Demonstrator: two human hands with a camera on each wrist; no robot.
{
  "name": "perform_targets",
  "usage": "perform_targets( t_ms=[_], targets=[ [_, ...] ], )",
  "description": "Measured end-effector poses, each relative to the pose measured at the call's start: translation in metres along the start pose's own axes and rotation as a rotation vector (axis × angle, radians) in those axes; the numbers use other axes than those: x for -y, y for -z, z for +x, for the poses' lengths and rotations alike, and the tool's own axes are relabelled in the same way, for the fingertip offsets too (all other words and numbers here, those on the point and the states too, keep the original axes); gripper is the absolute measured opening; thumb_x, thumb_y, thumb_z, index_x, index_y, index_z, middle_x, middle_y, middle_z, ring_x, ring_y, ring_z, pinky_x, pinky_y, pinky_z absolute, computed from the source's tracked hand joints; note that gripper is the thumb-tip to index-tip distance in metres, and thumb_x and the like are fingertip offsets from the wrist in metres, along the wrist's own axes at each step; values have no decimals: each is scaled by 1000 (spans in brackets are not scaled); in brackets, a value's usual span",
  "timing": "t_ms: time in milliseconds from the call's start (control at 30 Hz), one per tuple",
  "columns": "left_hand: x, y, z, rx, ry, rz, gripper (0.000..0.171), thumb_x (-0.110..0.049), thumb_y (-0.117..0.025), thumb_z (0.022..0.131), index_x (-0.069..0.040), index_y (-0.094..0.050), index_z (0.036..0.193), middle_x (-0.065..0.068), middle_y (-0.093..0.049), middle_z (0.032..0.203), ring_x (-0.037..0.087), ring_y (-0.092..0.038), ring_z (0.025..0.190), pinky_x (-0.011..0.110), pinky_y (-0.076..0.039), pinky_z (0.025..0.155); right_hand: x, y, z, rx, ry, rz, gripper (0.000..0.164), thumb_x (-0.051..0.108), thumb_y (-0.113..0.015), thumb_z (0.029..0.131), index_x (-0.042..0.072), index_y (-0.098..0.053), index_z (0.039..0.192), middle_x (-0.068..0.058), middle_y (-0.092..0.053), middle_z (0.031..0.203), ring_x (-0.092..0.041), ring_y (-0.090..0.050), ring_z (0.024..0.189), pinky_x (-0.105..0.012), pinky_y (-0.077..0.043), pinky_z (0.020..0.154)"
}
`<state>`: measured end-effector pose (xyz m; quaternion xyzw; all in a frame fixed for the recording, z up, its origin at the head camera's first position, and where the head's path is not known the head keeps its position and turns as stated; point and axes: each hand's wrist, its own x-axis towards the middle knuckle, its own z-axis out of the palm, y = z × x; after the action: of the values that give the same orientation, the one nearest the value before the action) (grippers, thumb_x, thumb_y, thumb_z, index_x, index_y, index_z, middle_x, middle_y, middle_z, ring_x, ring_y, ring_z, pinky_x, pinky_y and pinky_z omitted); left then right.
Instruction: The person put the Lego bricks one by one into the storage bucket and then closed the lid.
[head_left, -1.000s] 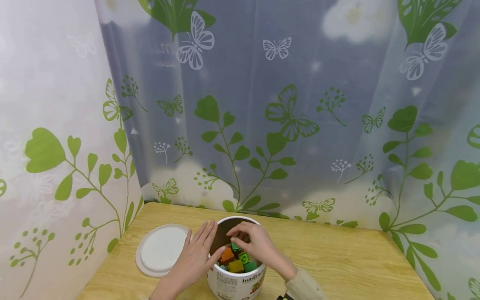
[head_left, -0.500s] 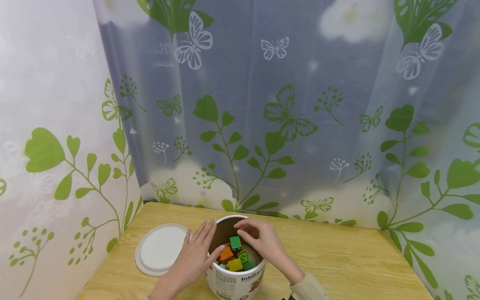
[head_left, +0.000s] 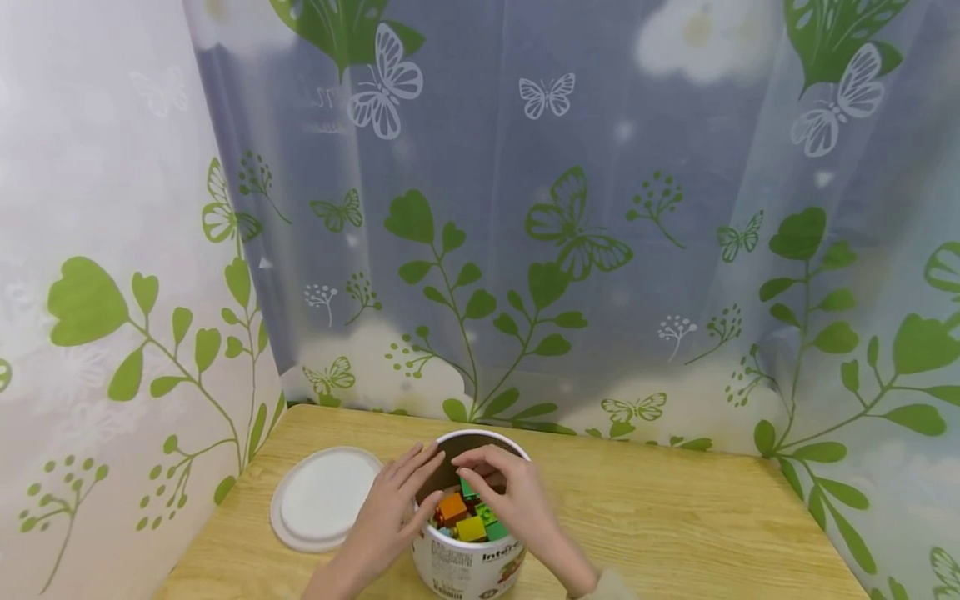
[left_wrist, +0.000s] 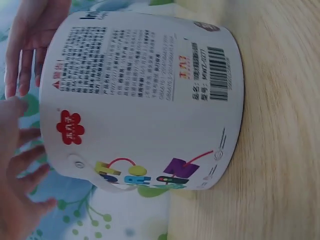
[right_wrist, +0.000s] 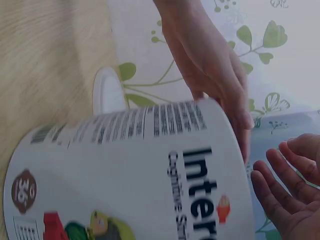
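Observation:
A white printed bucket [head_left: 457, 571] of toy building blocks stands at the front of the table. Inside it lie an orange block [head_left: 452, 507], a yellow block [head_left: 471, 529] and several green ones, partly hidden by the right hand. My left hand [head_left: 392, 506] rests against the bucket's left rim with fingers extended. Over the opening is my right hand [head_left: 517, 498], its fingers loosely bent close above the green blocks. The right wrist view shows nothing held in that right hand [right_wrist: 292, 185]. Printed text covers the bucket wall [left_wrist: 125, 125] in the left wrist view.
A round white lid [head_left: 326, 500] lies flat on the wooden table [head_left: 675, 517], left of the bucket. Behind the table hangs a curtain [head_left: 465, 250] with butterflies and leaves. The bucket's white handle [left_wrist: 100, 179] hangs at its side.
My right hand drew back toward the right rim, uncovering the green block, then moved left and in over the blocks again. The left hand has stayed near the left rim.

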<state>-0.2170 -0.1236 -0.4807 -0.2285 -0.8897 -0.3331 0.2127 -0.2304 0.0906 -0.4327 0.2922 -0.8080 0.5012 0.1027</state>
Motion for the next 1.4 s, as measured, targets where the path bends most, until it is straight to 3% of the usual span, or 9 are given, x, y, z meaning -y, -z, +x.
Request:
perform_targets(
  t_ms=[100,200,500,667,800,933,1200,1400],
  targets=[
    [-1,6,-3,-176,-75,-58,39,-12,-72,95,-16,-68,134,-3,-64,138,21,-61,125,49,-52,99,8,-6,-1,1,-14,30,17,24,-66,100,16,-75,113,-1,-74,102,-14,-70,85,-23,-58,70],
    [1,13,-5,-259,-72,-98,34,-4,-72,93,-15,-72,126,-6,-71,124,17,-69,112,42,-58,89,13,-11,-2,7,-13,68,18,23,-65,101,16,-74,114,-1,-75,105,-15,-71,88,-26,-59,71],
    [19,38,-11,-320,-20,-224,27,0,-62,99,-14,-74,119,-4,-76,111,12,-73,94,14,-53,83,23,-33,-4,47,-32,152,24,29,-63,102,16,-72,120,0,-76,108,-16,-73,95,-26,-59,78],
    [31,53,-15,-333,3,-282,28,3,-58,100,-9,-73,120,6,-76,112,12,-74,88,13,-54,78,30,-51,-3,101,-30,176,26,26,-60,103,13,-71,123,-5,-75,111,-19,-73,91,-23,-58,77],
    [47,64,-20,-330,149,-339,23,-5,-56,104,-6,-72,120,10,-76,112,9,-73,84,18,-57,72,37,-70,-4,170,-53,204,28,25,-59,104,13,-70,126,-5,-74,114,-7,-69,94,-21,-56,78],
    [74,75,-27,-320,316,-330,25,-13,-55,106,-2,-71,121,15,-75,110,8,-73,82,20,-58,69,38,-92,-5,207,-83,253,29,23,-60,104,9,-70,128,-6,-73,116,-6,-67,104,-20,-56,83],
    [129,94,-48,-296,538,-113,24,-10,-62,101,3,-71,119,23,-73,111,1,-70,75,15,-55,61,25,-132,-6,260,-192,336,32,23,-58,105,8,-67,131,-4,-71,119,-7,-66,109,-20,-54,88],
    [156,98,-65,-205,707,27,26,-10,-62,97,6,-70,117,26,-71,112,29,-75,86,22,-55,62,15,-149,-8,274,-320,331,34,21,-63,102,11,-67,133,-5,-70,123,-16,-67,108,-22,-54,86]
  ],
)
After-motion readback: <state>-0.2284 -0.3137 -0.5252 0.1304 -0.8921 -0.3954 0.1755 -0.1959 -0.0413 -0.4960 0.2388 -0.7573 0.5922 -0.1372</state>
